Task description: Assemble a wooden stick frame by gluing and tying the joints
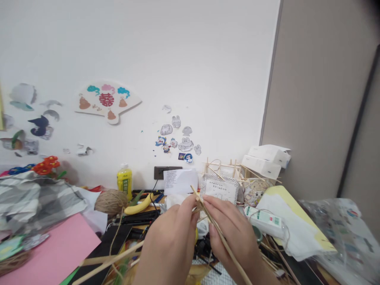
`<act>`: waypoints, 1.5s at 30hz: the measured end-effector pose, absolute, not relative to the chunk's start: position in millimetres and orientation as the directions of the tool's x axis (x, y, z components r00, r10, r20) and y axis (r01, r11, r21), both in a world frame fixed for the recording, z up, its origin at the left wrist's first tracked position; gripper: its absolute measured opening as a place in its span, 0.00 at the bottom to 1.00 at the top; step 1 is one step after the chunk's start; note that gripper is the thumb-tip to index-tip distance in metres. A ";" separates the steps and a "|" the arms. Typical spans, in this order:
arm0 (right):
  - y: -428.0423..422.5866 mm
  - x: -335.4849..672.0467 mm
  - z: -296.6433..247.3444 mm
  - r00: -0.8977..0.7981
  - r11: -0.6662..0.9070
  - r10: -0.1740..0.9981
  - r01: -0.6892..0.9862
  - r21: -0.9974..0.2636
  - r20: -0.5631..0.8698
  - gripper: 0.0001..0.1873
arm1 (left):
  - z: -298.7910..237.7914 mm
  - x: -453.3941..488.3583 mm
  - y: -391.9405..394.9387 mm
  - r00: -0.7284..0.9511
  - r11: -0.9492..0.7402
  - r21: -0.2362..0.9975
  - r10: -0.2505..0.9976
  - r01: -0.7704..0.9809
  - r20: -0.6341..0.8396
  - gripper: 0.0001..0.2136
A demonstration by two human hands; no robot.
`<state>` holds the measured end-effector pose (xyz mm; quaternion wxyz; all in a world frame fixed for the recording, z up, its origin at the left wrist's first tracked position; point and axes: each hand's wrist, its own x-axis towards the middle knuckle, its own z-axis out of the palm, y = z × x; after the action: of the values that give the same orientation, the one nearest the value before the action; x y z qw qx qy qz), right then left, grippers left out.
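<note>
My left hand [169, 241] and my right hand [231, 233] come together at the middle, fingertips pinched around the spot where thin wooden sticks meet. One wooden stick [222, 236] slants from those fingertips down to the lower right, lying along my right palm. A second wooden stick [109, 261] sticks out behind my left hand toward the lower left. What binds the sticks, if anything, is too small to make out. A ball of twine [111, 202] sits left of my hands, a loose strand [116, 233] trailing down from it.
A yellow banana [139, 206] and a yellow bottle [124, 181] are at the left back. Pink paper [68, 249] covers the left front. A small stick frame [221, 169], a white-green package [264, 221] and plastic bags [344, 233] crowd the right. A white wall stands behind.
</note>
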<state>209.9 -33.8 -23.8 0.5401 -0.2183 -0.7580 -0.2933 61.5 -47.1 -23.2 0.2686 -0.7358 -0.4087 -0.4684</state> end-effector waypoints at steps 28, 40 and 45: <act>-36.4 215.1 -26.5 -0.317 0.824 0.183 0.566 0.031 0.931 0.18 | -15.1 60.0 -52.9 0.205 -0.507 0.076 0.474 0.858 0.856 0.11; -36.6 207.3 -32.0 -0.316 0.824 0.167 0.565 0.044 0.934 0.19 | -18.7 57.9 -50.1 0.258 -0.457 -0.062 0.380 0.887 0.888 0.09; -34.9 202.7 -39.2 -0.302 0.822 0.122 0.565 0.075 0.945 0.21 | -21.4 58.0 -47.6 0.296 -0.427 -0.147 0.308 0.892 0.904 0.11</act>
<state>202.7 -34.9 -39.2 0.5482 -0.2198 -0.7812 -0.2021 58.0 -47.6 -21.4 0.3420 -0.7288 -0.4116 -0.4271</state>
